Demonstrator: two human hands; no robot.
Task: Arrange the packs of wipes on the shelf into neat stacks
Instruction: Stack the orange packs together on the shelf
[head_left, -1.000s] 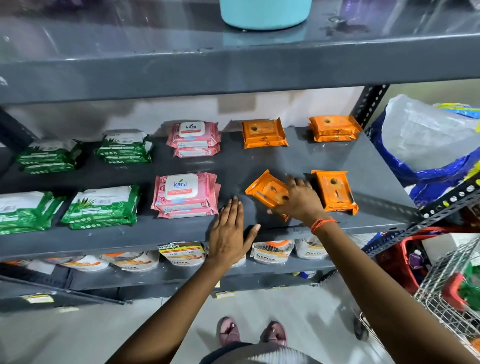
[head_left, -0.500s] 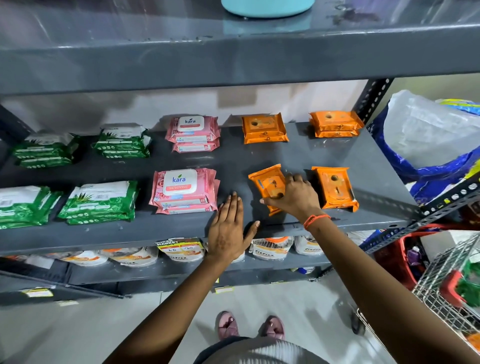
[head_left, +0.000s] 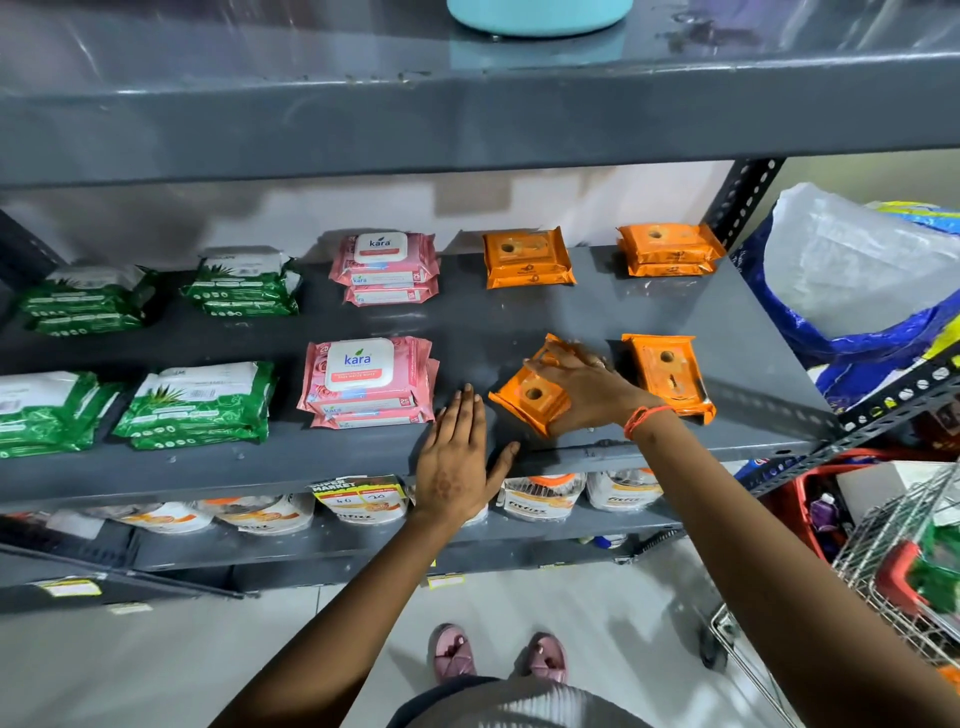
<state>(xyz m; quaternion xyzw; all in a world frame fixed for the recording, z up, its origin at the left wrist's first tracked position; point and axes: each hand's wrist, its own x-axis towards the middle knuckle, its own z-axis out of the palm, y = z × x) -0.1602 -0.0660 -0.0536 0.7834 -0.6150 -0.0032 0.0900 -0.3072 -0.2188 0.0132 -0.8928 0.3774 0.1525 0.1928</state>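
My right hand (head_left: 584, 392) lies over the skewed orange pack (head_left: 530, 397) near the front edge of the grey shelf (head_left: 519, 322), fingers curled around it and gripping its far end; the pack sits turned at an angle to its neighbours. Just to its right a second orange pack (head_left: 670, 374) lies apart from it, its printing too small for me to read. My left hand (head_left: 460, 462) rests flat on the shelf lip, fingers straight and close together, thumb spread, holding nothing. Just beside that hand stands the front pink stack (head_left: 369, 382), whose white lid reads "kara", with "25" on the wrapper. The rear pink stack (head_left: 387, 265) shows the same "kara". On the shelf below, a yellow tag (head_left: 358, 493) reads "SUPER MARKET".
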